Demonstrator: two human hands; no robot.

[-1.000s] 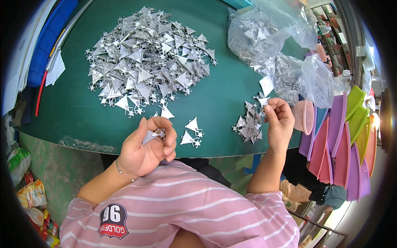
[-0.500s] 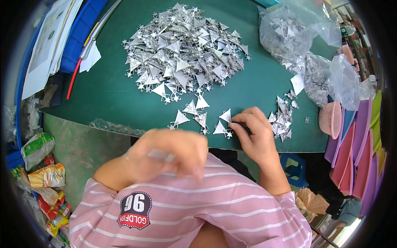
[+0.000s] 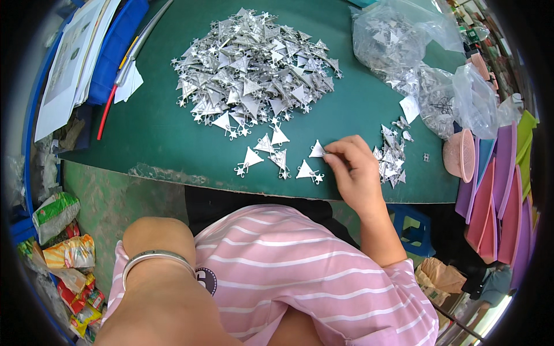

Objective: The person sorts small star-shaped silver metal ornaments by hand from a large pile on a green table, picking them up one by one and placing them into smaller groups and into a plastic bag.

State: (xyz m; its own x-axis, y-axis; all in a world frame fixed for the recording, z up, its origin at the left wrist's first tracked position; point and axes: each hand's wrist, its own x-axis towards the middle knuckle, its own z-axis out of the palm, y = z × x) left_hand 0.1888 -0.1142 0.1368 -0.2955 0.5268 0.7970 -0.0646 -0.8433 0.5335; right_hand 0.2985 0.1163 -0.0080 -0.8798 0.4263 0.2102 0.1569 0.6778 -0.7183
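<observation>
On the green tabletop my right hand (image 3: 359,167) has thumb and forefinger pinched at the edge of a small silver triangular metal piece (image 3: 317,149). Just below it lies another triangular piece (image 3: 306,169) with a small star. My left hand (image 3: 167,305) is raised close to the camera at the lower left, a silver bangle (image 3: 156,255) at its wrist. Its fingers are out of sight. Left of the pinched piece are several loose triangular pieces (image 3: 265,144). Beyond them rises a big heap of similar silver pieces (image 3: 248,69).
A smaller pile of silver pieces (image 3: 391,158) sits right of my right hand. Clear plastic bags (image 3: 386,46) with metal parts lie at the far right. Coloured plastic bins (image 3: 485,202) stand off the right edge. At far left are papers (image 3: 72,63) and a blue tray (image 3: 118,52).
My left hand has moved from in front of my chest up toward the camera. The right hand keeps its pinch on the triangular piece; the view has shifted slightly.
</observation>
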